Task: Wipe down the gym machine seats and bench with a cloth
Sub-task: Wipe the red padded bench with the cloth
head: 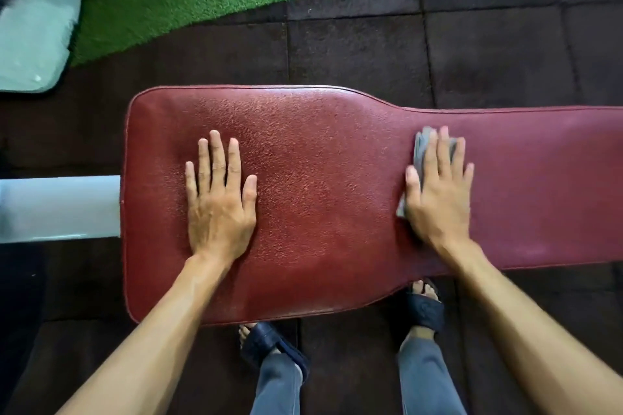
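Cloth (419, 152) perhaps mostly under hand (438, 199)

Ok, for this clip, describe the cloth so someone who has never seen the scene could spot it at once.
Start at the long dark red bench pad that fills the middle of the view. Follow it to where it narrows on the right: the right hand lies flat there, and the cloth is the grey fabric showing under its fingers. The left hand rests bare on the wide part.
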`<state>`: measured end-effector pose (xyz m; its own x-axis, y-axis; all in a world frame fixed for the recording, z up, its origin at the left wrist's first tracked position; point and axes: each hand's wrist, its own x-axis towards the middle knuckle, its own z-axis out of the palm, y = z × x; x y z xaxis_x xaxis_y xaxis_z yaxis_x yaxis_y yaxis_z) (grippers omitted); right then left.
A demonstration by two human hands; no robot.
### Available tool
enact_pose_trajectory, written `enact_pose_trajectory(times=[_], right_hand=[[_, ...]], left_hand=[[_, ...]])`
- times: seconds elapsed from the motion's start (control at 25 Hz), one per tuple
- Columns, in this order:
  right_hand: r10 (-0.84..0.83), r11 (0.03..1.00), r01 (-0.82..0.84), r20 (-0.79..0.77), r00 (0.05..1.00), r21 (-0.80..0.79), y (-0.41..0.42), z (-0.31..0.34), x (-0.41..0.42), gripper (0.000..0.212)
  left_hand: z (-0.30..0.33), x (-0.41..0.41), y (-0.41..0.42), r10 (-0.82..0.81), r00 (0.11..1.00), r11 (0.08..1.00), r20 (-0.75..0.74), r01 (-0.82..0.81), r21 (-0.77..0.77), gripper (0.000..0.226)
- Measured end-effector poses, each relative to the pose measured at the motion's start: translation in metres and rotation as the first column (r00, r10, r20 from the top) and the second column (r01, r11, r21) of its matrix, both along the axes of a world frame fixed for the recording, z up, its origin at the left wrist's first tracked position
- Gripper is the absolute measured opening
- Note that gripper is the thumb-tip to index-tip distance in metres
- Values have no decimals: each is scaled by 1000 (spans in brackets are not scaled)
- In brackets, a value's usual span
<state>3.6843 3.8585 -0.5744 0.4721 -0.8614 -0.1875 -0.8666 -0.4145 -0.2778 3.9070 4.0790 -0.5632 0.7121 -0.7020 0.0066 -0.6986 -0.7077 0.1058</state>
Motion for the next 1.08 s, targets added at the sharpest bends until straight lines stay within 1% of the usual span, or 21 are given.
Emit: enact_pose_trajectory(times=[0.04, 0.08, 0.12, 0.16, 0.24, 0.28, 0.32, 0.36, 0.44, 0.56, 0.6, 0.64, 0.68, 0.76, 0.8, 0.84, 0.88, 0.92, 1.0, 1.04, 1.08], right_hand=[[-73, 997, 72, 29, 997, 8, -16, 2, 29, 73], [-69, 998, 68, 62, 996, 13, -16, 5, 54, 75], [1, 1000, -1, 90, 996, 1, -2, 6, 71, 74], [134, 991, -133, 106, 985, -15, 23, 7, 74, 72], [384, 923, -386, 82, 919, -2, 72, 13, 34, 67], [438, 899, -439, 63, 897, -10, 83, 13, 0, 65], [441, 898, -440, 43, 897, -20, 79, 12, -35, 63], [399, 916, -399, 20, 917, -32, 63, 9, -65, 62], [242, 970, -242, -25, 970, -5, 5, -3, -97, 64], [-74, 997, 74, 6, 997, 25, -79, -12, -66, 66], [-94, 995, 94, 13, 995, 18, -85, -11, -52, 67], [-37, 999, 36, 42, 998, 12, -80, -10, -50, 66], [99, 995, -100, 66, 993, 14, -65, -11, -62, 65], [381, 924, -382, 31, 924, 21, -28, -9, -125, 62], [418, 908, -418, 1, 908, 5, -27, -7, -165, 61], [369, 930, -369, -12, 930, -9, -48, -9, -204, 61], [244, 970, -245, -31, 969, -1, -82, -15, -233, 62], [74, 997, -72, -55, 996, 36, -123, -21, -251, 63], [-251, 965, 254, -53, 967, 61, -211, -33, -255, 66], [-330, 941, 330, -22, 944, 73, -241, -33, -241, 67], [-329, 942, 327, 15, 944, 73, -254, -33, -225, 67]], left_hand=[[-1, 0, -1, -5, 1000, 1000, 9, 5, 4, 61], [-1, 0, -2, -6, 1000, 1000, 12, 6, 3, 62], [0, 1, -1, 0, 1000, 1000, 10, 0, 0, 62], [1, 0, 0, 10, 1000, 1000, -2, -10, -13, 63], [4, -14, -10, -8, 999, 998, -47, 5, -64, 63], [4, -27, -21, -51, 997, 996, -64, 46, -79, 62], [3, -43, -35, -111, 991, 991, -69, 105, -80, 61], [2, -62, -51, -166, 984, 984, -69, 160, -77, 59], [-1, -94, -86, -213, 973, 974, -89, 204, -93, 58], [-8, -135, -135, -287, 947, 954, -145, 269, -135, 56], [-11, -147, -150, -304, 941, 949, -147, 285, -136, 55], [-12, -157, -164, -306, 940, 948, -154, 285, -142, 55], [-14, -166, -176, -302, 939, 948, -166, 278, -154, 54], [-15, -179, -192, -301, 937, 949, -178, 275, -153, 54], [-16, -184, -197, -303, 938, 950, -168, 282, -135, 54], [-18, -191, -205, -309, 938, 949, -158, 293, -117, 54], [-19, -198, -215, -312, 937, 948, -157, 298, -110, 54], [-20, -206, -227, -317, 934, 946, -164, 301, -115, 54], [-23, -230, -256, -360, 915, 930, -182, 338, -143, 53], [-25, -245, -273, -388, 902, 919, -191, 362, -158, 53], [-28, -261, -292, -413, 889, 907, -198, 383, -173, 52]])
